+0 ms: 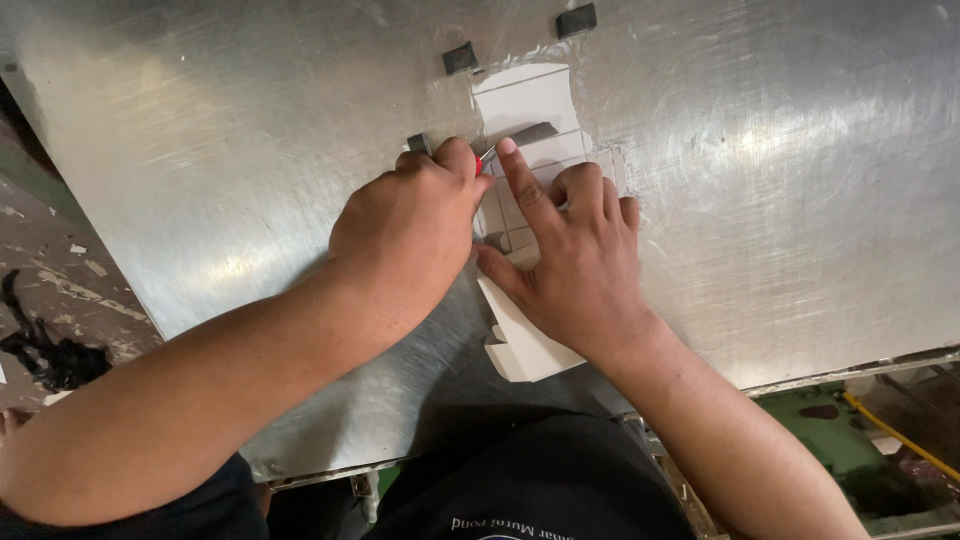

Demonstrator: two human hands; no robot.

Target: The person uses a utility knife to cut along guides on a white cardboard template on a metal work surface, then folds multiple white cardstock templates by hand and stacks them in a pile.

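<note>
The white die-cut cardboard blank [525, 110] lies flat on the scratched metal plate [780, 200], pressed down by the right hand [580, 265], open with its forefinger stretched along a crease, probably to stop it sliding. The left hand [405, 235], just beside, is closed on a red-tipped tool [484, 158] touching the blank, and small dark blocks [460, 57] sit just beyond the blank's far edge, seemingly as stops.

Under your hands lies a flat, matt white die-cut cardboard blank [525, 100], smooth and creased along its fold lines, on a brushed, scratched metal plate [780, 180] with a dull glare, dotted with small dark matt blocks [576, 20], beside a rough, paint-flecked concrete floor [50, 270].
</note>
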